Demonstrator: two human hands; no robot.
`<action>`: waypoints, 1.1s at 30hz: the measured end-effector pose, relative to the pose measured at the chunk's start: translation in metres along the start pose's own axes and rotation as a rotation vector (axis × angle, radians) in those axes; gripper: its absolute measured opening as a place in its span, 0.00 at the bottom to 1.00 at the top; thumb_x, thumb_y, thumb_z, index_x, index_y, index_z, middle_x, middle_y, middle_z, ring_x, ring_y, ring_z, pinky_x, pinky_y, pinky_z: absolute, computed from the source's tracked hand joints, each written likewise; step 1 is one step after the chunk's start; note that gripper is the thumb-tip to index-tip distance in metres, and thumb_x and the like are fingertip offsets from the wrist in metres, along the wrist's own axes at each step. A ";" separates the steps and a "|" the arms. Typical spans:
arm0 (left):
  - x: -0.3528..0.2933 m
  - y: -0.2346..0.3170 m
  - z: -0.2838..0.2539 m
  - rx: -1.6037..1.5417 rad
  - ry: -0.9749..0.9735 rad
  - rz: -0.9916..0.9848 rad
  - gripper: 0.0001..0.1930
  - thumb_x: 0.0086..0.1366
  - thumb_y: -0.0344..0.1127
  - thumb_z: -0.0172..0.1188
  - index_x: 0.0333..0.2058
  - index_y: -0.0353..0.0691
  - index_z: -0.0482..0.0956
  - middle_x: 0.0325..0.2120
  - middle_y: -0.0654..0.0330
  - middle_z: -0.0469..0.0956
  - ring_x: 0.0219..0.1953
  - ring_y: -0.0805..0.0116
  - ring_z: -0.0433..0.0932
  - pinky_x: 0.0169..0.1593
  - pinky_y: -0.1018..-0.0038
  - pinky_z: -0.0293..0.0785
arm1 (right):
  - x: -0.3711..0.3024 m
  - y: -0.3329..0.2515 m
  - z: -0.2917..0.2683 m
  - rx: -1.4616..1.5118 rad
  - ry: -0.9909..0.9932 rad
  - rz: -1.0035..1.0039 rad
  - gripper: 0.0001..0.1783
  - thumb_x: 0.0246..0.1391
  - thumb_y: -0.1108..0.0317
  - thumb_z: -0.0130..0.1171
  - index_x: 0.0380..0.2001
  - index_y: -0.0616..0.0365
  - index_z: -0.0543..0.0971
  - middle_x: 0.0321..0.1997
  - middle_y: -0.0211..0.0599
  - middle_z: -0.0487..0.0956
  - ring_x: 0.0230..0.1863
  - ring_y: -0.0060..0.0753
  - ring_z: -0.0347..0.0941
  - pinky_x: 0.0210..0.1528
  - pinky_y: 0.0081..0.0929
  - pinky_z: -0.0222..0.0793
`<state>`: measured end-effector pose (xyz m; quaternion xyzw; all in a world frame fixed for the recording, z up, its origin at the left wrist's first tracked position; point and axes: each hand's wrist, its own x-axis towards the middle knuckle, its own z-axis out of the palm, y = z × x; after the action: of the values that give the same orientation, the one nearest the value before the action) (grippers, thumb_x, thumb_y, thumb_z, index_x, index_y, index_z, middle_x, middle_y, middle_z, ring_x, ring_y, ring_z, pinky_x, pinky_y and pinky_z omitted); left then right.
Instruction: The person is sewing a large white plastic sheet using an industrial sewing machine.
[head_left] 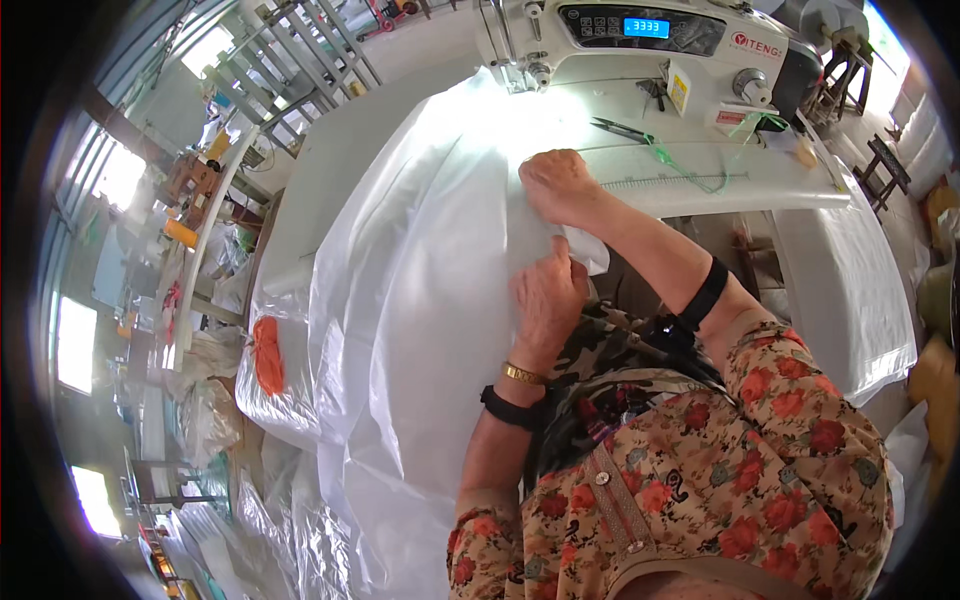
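Observation:
A large, glossy white plastic-like sheet (pixel 430 300) runs from under the sewing machine's needle area (pixel 525 78) down over the table's front edge, in long folds. My right hand (pixel 562 186) is closed in a fist on the sheet's right edge, just in front of the machine. Nearer to me, my left hand (pixel 548 300) rests at the same edge with its fingers curled on the sheet and one finger pointing forward. A small corner of the sheet shows to the right of the left hand. What lies under the curled fingers is hidden.
Thread snips (pixel 622 130) and tangled green string (pixel 690 178) lie on the machine table right of my hands. An orange bundle (pixel 267 357) sits on clear plastic at the left. More white sheet (pixel 850 290) hangs at the right. Metal frames (pixel 290 60) stand behind.

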<state>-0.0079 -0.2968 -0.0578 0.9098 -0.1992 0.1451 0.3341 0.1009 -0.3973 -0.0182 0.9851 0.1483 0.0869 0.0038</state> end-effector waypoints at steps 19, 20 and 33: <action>0.060 -0.014 -0.002 0.057 0.069 -0.093 0.11 0.61 0.39 0.53 0.36 0.36 0.71 0.26 0.44 0.76 0.30 0.42 0.75 0.37 0.53 0.68 | 0.061 0.037 0.021 0.133 0.099 0.079 0.11 0.52 0.68 0.54 0.36 0.63 0.77 0.32 0.49 0.81 0.36 0.50 0.79 0.37 0.42 0.74; 0.043 -0.016 -0.001 -0.012 0.157 -0.005 0.14 0.62 0.41 0.54 0.40 0.36 0.70 0.30 0.46 0.76 0.32 0.44 0.75 0.36 0.55 0.68 | 0.050 0.038 0.021 0.229 0.189 0.090 0.13 0.53 0.65 0.54 0.37 0.63 0.75 0.31 0.50 0.81 0.35 0.51 0.79 0.36 0.43 0.73; -0.329 -0.115 -0.002 -0.318 0.254 -1.042 0.30 0.63 0.45 0.58 0.59 0.35 0.65 0.55 0.47 0.69 0.59 0.58 0.66 0.59 0.64 0.64 | -0.140 0.040 0.131 0.426 0.534 0.096 0.20 0.51 0.67 0.61 0.47 0.62 0.73 0.42 0.45 0.78 0.46 0.52 0.73 0.50 0.41 0.67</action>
<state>-0.2442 -0.1279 -0.2508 0.8018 0.2993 0.0373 0.5159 0.0035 -0.4745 -0.1693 0.9121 0.1124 0.3089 -0.2451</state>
